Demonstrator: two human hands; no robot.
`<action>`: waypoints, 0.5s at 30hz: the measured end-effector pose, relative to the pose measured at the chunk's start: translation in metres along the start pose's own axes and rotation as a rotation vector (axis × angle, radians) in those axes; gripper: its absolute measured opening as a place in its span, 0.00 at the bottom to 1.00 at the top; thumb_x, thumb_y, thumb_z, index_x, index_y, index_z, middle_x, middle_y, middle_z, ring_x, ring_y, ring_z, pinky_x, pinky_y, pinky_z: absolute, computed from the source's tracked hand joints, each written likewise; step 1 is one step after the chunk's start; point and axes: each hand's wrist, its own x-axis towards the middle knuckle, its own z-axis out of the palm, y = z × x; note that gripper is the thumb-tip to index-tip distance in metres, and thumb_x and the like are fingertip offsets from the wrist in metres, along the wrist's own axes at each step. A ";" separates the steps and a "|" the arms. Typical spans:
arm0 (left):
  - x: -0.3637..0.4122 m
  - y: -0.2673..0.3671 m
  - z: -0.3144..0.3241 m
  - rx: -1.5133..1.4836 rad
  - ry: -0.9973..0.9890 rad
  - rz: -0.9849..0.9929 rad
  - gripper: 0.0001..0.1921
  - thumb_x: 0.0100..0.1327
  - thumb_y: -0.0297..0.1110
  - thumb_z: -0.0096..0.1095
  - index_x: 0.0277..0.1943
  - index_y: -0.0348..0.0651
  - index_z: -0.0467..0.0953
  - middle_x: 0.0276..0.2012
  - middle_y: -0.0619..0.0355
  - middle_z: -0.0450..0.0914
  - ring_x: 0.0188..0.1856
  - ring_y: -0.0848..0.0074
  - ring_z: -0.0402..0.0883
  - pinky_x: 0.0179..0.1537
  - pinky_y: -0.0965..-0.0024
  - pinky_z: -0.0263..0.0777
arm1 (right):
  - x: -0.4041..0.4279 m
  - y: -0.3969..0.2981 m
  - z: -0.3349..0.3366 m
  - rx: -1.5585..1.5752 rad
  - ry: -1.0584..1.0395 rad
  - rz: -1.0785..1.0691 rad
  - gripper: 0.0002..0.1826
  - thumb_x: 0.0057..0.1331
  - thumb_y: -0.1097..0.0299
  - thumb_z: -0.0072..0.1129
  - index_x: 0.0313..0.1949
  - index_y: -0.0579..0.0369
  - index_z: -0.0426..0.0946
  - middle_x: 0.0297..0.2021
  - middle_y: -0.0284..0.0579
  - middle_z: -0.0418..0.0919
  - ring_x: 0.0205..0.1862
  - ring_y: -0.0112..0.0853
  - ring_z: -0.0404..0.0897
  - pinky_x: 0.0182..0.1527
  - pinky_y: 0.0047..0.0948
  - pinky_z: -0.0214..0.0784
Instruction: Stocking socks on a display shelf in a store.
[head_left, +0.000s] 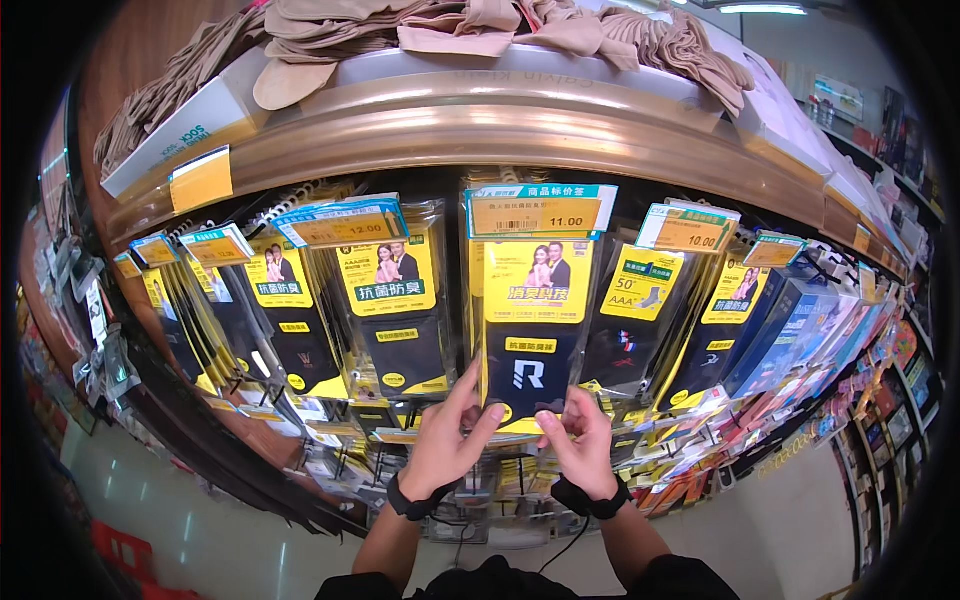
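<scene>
A packaged pair of dark socks (529, 352) with a yellow header card hangs at the middle of the display, below an orange and teal price tag (540, 212). My left hand (459, 435) grips its lower left edge, thumb in front and fingers behind. On the lower right corner, my right hand (580, 439) pinches the same pack between thumb and fingers. Black bands circle both wrists. Just left hangs another sock pack (394, 337); to the right is a dark pack with a grey sock picture (634, 315).
Above runs a brown shelf edge (480, 124), with beige folded fabric pieces (465, 26) piled in a white box. Blue boxes (787, 322) stand at the right of the row. More packs (525, 476) hang lower down. A red plastic object (124, 551) is on the floor at lower left.
</scene>
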 end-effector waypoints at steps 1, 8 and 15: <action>-0.001 -0.003 -0.001 0.007 0.003 -0.005 0.34 0.67 0.31 0.63 0.72 0.36 0.57 0.23 0.56 0.73 0.23 0.79 0.71 0.29 0.75 0.69 | -0.001 0.000 0.000 -0.007 0.006 -0.004 0.17 0.68 0.75 0.59 0.54 0.65 0.69 0.36 0.39 0.81 0.31 0.18 0.77 0.30 0.19 0.74; -0.002 -0.011 0.001 -0.068 -0.025 -0.004 0.33 0.68 0.31 0.62 0.71 0.32 0.56 0.23 0.56 0.75 0.23 0.80 0.72 0.27 0.76 0.67 | -0.003 0.001 0.003 -0.039 0.032 0.005 0.17 0.68 0.75 0.60 0.55 0.64 0.70 0.38 0.39 0.82 0.30 0.19 0.78 0.29 0.19 0.74; 0.006 -0.017 0.003 -0.096 -0.003 -0.025 0.33 0.69 0.32 0.60 0.71 0.29 0.55 0.26 0.56 0.79 0.23 0.81 0.74 0.26 0.77 0.66 | 0.009 -0.005 0.005 -0.039 0.069 -0.036 0.18 0.67 0.72 0.62 0.54 0.64 0.72 0.23 0.32 0.76 0.21 0.15 0.73 0.24 0.17 0.67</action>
